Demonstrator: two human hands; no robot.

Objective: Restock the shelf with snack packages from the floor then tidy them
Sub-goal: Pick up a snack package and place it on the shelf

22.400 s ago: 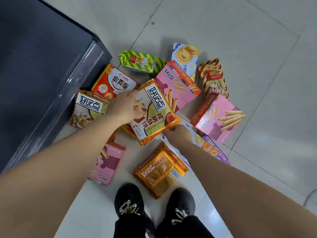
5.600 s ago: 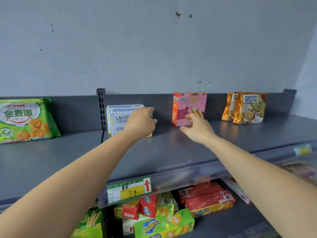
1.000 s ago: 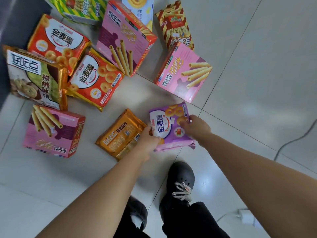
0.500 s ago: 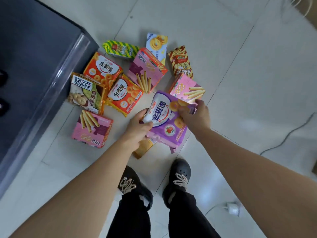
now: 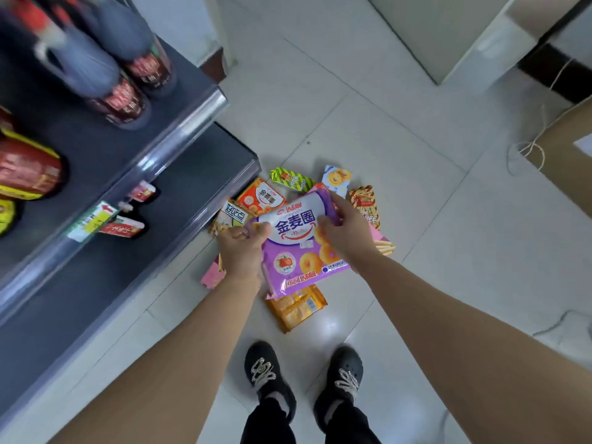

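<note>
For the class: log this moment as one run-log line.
step: pick-up | left hand: grips purple snack bag, left edge | right hand: grips upper right edge | floor: orange packet, other packages below bag

At frame centre, the purple bag (image 5: pixel 301 248) reads "金麦圈" under "达利园". Upper left of it, a red pack (image 5: pixel 263 197) repeats "金麦圈", and a box (image 5: pixel 234 215) shows "好吃点".

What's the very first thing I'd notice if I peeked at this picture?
The big purple snack bag in the middle, gripped at its sides by the left hand and the right hand. Below it, bright snack packages lie scattered on the white floor tiles, with an orange packet nearest the black shoes. At the left, a dark shelf carries blurred bottles.
</note>
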